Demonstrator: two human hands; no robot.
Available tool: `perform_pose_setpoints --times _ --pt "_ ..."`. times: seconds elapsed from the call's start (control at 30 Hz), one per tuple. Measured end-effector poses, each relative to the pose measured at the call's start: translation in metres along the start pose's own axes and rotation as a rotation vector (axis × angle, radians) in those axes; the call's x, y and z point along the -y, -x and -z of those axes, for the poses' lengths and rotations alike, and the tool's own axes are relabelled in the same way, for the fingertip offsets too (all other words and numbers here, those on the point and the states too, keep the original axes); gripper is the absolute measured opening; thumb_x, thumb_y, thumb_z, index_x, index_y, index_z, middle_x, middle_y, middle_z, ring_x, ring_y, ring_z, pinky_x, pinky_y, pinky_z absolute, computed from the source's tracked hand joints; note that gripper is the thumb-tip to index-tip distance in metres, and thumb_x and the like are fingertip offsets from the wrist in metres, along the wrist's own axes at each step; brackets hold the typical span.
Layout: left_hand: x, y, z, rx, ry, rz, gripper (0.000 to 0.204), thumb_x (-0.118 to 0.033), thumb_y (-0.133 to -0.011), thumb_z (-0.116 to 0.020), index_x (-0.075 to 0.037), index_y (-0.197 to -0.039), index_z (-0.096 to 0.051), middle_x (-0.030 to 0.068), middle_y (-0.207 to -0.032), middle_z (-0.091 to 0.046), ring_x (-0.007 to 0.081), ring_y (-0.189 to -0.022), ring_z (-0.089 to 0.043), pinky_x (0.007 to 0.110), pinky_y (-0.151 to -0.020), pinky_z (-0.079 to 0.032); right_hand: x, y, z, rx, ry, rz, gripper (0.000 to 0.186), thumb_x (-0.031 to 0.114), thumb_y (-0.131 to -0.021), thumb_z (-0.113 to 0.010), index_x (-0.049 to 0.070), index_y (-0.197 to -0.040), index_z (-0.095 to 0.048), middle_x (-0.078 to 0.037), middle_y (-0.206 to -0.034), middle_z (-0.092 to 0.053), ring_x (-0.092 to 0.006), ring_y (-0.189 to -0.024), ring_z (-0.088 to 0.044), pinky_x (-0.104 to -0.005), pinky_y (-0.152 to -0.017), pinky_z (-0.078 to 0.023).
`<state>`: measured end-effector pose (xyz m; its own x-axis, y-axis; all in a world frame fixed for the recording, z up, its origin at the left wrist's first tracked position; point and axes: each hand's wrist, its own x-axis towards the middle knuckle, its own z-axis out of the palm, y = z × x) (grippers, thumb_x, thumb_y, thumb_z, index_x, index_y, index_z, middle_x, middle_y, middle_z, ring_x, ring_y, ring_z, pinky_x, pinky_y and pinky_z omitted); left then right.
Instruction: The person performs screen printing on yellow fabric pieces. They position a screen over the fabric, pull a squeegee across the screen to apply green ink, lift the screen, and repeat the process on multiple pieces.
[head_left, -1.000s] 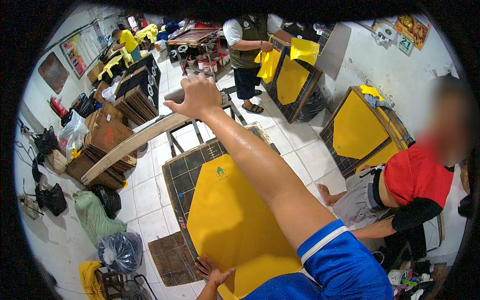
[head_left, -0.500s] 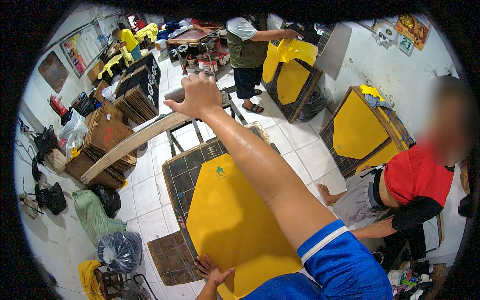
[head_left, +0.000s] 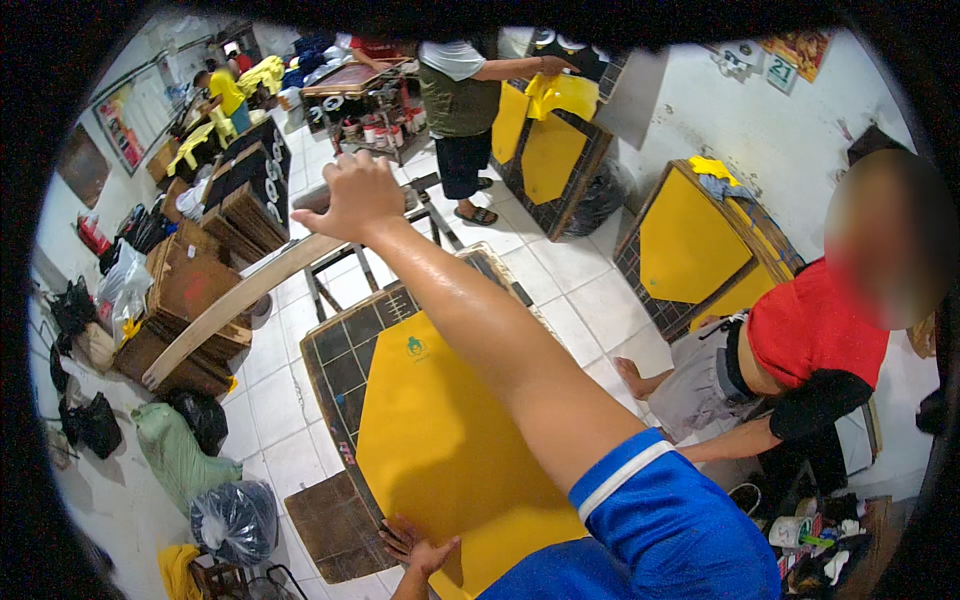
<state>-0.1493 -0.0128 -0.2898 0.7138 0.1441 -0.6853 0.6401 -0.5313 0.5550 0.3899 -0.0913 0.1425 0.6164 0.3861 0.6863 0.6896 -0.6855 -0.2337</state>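
My right arm in a blue sleeve reaches forward over the board. Its hand, my right hand (head_left: pixel 357 200), is closed over the end of a long pale wooden bar (head_left: pixel 235 305), possibly the side of a raised frame. Below the arm a yellow fabric piece (head_left: pixel 440 440) with a small green printed emblem lies flat on a dark gridded board (head_left: pixel 350 350). My left hand (head_left: pixel 418 550) rests with spread fingers on the fabric's left edge, near the board's rim. What my right fingers grip underneath is hidden.
Right of me a person in a red shirt (head_left: pixel 815 335) bends beside leaning boards with yellow pieces (head_left: pixel 690 245). Ahead, a person in a green vest (head_left: pixel 460 95) handles yellow cloth (head_left: pixel 560 95). Stacked brown boards (head_left: pixel 195 290) and bags (head_left: pixel 235 520) stand at left.
The view has shifted a little, so the scene sits farther left. My right hand stays on the bar and my left hand on the fabric. The red-shirted person has moved slightly.
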Motion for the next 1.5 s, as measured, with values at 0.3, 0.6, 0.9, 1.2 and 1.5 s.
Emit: perform_pose_setpoints --times 0.3,0.6,0.9,1.2,1.5 --pt "-0.062 0.032 0.013 -0.088 -0.239 0.175 0.147 -0.072 -0.072 -0.08 -0.007 -0.159 0.019 0.0305 -0.167 -0.009 0.0427 -0.157 -0.011 0.05 -0.127 -0.016 0.001 0.001 0.001 0.021 -0.01 -0.015 0.075 0.075 -0.078 -0.07 0.007 -0.109 -0.076 -0.014 -0.111 -0.07 -0.0315 -0.114 -0.061 -0.0494 -0.104 -0.042" --pt "-0.039 0.017 0.005 -0.104 -0.285 0.241 0.163 -0.085 -0.064 -0.077 -0.009 -0.156 0.034 0.0271 -0.162 0.031 0.046 -0.15 0.026 0.067 -0.117 0.008 0.002 0.002 0.005 0.014 -0.016 -0.009 0.073 0.073 -0.08 -0.07 0.005 -0.106 -0.075 -0.012 -0.113 -0.069 -0.0291 -0.116 -0.061 -0.0458 -0.099 -0.047" --pt "-0.032 0.016 0.002 -0.118 -0.341 0.233 0.166 -0.091 -0.06 -0.074 -0.012 -0.157 0.035 0.0236 -0.161 0.044 0.0496 -0.146 0.04 0.073 -0.115 0.014 0.002 -0.001 0.003 0.035 -0.018 -0.01 0.074 0.072 -0.079 -0.07 0.005 -0.11 -0.075 -0.013 -0.113 -0.07 -0.0297 -0.119 -0.059 -0.0467 -0.1 -0.046" --pt "-0.029 0.016 0.004 -0.151 -0.321 0.199 0.17 -0.095 -0.054 -0.073 -0.012 -0.158 0.033 0.0257 -0.161 0.042 0.0521 -0.146 0.04 0.073 -0.115 0.015 0.003 0.0 0.004 -0.002 -0.001 0.004 0.073 0.073 -0.079 -0.07 0.004 -0.105 -0.076 -0.012 -0.109 -0.07 -0.0294 -0.113 -0.062 -0.0458 -0.097 -0.048" --pt "-0.042 0.02 0.01 -0.128 -0.351 0.249 0.172 -0.095 -0.053 -0.073 -0.012 -0.157 0.035 0.0246 -0.162 0.041 0.0513 -0.147 0.038 0.071 -0.117 0.014 0.002 -0.003 0.002 -0.031 -0.01 0.004 0.071 0.071 -0.077 -0.073 0.006 -0.104 -0.077 -0.012 -0.106 -0.071 -0.0292 -0.112 -0.062 -0.0456 -0.096 -0.047"
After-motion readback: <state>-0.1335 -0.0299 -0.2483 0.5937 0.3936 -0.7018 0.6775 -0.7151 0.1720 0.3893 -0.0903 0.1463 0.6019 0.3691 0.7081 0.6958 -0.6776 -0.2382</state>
